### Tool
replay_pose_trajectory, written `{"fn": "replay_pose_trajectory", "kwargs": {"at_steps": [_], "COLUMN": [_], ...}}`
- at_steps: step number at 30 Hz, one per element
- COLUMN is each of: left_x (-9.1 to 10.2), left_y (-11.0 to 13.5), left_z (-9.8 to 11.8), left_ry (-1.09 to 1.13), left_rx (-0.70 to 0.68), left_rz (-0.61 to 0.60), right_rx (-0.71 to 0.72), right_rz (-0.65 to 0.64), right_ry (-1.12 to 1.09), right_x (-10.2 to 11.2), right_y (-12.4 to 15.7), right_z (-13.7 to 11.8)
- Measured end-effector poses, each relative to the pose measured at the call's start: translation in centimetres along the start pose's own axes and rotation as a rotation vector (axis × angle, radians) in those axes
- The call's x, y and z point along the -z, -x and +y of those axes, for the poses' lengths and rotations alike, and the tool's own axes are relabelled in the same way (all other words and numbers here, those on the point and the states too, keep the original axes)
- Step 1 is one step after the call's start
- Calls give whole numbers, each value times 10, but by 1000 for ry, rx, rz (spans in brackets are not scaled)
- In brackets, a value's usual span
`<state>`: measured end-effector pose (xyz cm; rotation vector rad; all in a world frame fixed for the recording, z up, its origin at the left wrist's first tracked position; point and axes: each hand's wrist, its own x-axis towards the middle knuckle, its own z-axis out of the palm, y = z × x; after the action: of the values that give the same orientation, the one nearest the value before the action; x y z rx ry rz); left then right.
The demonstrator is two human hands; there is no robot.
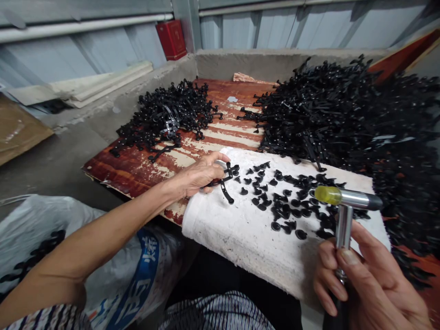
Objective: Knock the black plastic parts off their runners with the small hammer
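Note:
My left hand (201,174) is closed on a curved black part (226,189) with holes, at the left edge of a white cloth (216,224). Its kind is not clear; it looks like a small handle or bracket. On the right, my right hand (367,279) grips a mallet (344,224) by its dark handle, the head raised above the cloth. One face of that head is translucent yellow, the other dark. Between my hands, several small black knob-like pieces with round bases (261,204) lie scattered on the cloth.
A large heap of black parts (319,110) rises behind the cloth at right, a smaller heap (172,110) at back left. Both rest on a worn red-brown board (227,105). A white plastic bag (117,256) stands below at left. A red box (171,40) sits in the corner.

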<state>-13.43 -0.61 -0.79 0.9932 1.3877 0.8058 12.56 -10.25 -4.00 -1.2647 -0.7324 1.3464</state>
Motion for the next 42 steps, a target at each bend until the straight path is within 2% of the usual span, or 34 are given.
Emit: {"fn": "replay_pose_trajectory", "kwargs": {"at_steps": [5,9,17,23,29,35,42], "left_x": [-4,-6,0,-2,-5,-7,-6], "left_y": [1,0,-6,-5,-3,-4,-3], "left_z": [4,7,5,9,12,14,15], "left_ry": [-24,-102,-230,-221,-177,-174,-282], "left_rx": [44,72,21,103,122,178,123], "left_rz": [63,131,61,37,34,85,37], "right_rx": [-10,-1,-3,-2,3,10,10], "right_rz": [34,-1,-33,-53,-60,-63,-61], "right_ry": [-3,3,-19,-22,-14,-6,-1], "right_x": [-3,-3,3,5,5,5,6], "right_y": [2,0,-2,-3,-3,-4,-3], "right_z": [-1,-1,4,4,4,3,3]}}
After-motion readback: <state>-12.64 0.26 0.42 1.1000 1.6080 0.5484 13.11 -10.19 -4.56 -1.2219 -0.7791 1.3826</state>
